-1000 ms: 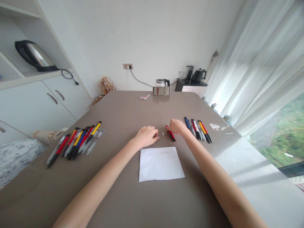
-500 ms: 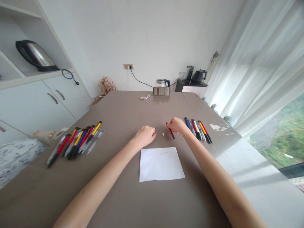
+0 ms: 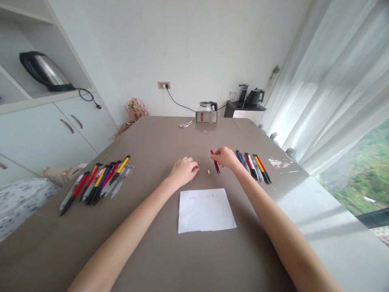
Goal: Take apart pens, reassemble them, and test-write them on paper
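My right hand (image 3: 226, 157) pinches a red pen barrel with a black tip (image 3: 215, 162), held just above the brown table (image 3: 152, 251). My left hand (image 3: 183, 170) is closed around a thin dark part, probably the pen's refill, whose tip (image 3: 198, 164) pokes out toward the right. A tiny white piece (image 3: 208, 172) lies on the table between the hands. A white sheet of paper (image 3: 206, 210) with a faint red line of writing lies in front of both hands.
Several pens in red, yellow, blue and black lie in a row (image 3: 97, 180) at the left. A smaller row of pens (image 3: 253, 165) lies right of my right hand. A glass kettle (image 3: 207, 112) stands at the table's far edge.
My right hand has lifted the red pen off the table and tilted it more upright. My left hand has shifted slightly away from me.
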Motion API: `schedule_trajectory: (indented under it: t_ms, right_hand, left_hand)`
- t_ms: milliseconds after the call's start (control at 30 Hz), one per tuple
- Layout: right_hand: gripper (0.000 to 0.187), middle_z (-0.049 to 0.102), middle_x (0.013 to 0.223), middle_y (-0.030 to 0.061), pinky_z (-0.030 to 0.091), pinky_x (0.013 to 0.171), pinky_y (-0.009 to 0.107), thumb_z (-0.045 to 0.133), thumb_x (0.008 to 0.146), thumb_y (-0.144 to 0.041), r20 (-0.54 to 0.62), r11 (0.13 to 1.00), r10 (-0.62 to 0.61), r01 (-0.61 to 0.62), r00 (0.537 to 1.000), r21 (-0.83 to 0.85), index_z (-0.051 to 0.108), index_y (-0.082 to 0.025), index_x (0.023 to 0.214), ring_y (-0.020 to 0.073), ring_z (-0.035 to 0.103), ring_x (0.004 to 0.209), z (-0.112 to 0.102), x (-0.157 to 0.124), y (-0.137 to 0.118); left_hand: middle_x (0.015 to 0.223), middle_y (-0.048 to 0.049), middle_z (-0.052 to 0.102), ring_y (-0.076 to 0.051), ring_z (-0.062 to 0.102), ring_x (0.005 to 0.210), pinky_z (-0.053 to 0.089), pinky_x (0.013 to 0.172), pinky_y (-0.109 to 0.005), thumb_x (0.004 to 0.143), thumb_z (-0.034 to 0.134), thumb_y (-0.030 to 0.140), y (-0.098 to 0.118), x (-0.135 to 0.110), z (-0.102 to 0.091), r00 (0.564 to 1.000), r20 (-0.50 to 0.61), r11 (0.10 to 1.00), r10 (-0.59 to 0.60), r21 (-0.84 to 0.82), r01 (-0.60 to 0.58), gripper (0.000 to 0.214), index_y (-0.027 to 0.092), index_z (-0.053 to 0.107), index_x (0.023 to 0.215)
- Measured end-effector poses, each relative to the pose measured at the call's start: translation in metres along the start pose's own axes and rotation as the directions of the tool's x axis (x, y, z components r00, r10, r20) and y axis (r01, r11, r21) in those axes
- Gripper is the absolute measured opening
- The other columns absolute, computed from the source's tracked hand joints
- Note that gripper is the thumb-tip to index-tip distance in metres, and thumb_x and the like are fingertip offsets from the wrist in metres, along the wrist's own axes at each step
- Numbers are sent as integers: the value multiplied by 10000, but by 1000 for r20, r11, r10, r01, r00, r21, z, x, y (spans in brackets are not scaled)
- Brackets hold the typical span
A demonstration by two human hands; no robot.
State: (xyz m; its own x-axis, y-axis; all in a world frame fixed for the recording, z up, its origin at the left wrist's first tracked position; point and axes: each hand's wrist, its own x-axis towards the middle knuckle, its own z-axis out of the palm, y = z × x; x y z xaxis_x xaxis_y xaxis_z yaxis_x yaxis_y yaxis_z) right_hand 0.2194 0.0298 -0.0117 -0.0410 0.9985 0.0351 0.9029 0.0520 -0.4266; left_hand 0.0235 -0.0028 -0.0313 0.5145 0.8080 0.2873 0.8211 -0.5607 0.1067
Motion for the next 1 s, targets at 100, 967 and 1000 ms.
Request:
schedule_trajectory:
  t_ms: [100, 967, 1000]
  right_hand:
    - [262, 582, 508, 16, 346, 445, 184, 456, 669, -339, -6, 1000, -1, 1, 1000, 17, 622, -137, 654, 93, 499, 401, 1, 1, 0]
    - [161, 614, 678, 33, 415, 368, 170, 475, 693, -252, -134, 783, -180, 225, 974, 580, 515, -154, 815, 124, 579, 554, 1, -13, -36]
    - [169, 611, 681, 32, 409, 370, 171, 470, 701, -263, -132, 786, -190, 231, 973, 574, 519, -155, 821, 123, 574, 553, 1, -14, -37]
  left_hand:
    - [829, -59, 584, -195, 490, 835, 359, 736, -310, 815, 413, 338, -1, 0, 2, 1000, 6, 999, 13, 31, -13, 263, 217, 645, 841]
    - [754, -40, 589, -128, 565, 724, 422, 733, -302, 769, 514, 286, 14, 16, 17, 978, 73, 249, -197, -961, 122, 174, 145, 460, 857]
    - [742, -31, 574, -117, 556, 707, 421, 719, -292, 783, 493, 271, 15, 16, 18, 978, 69, 215, -195, -970, 112, 148, 146, 445, 847]
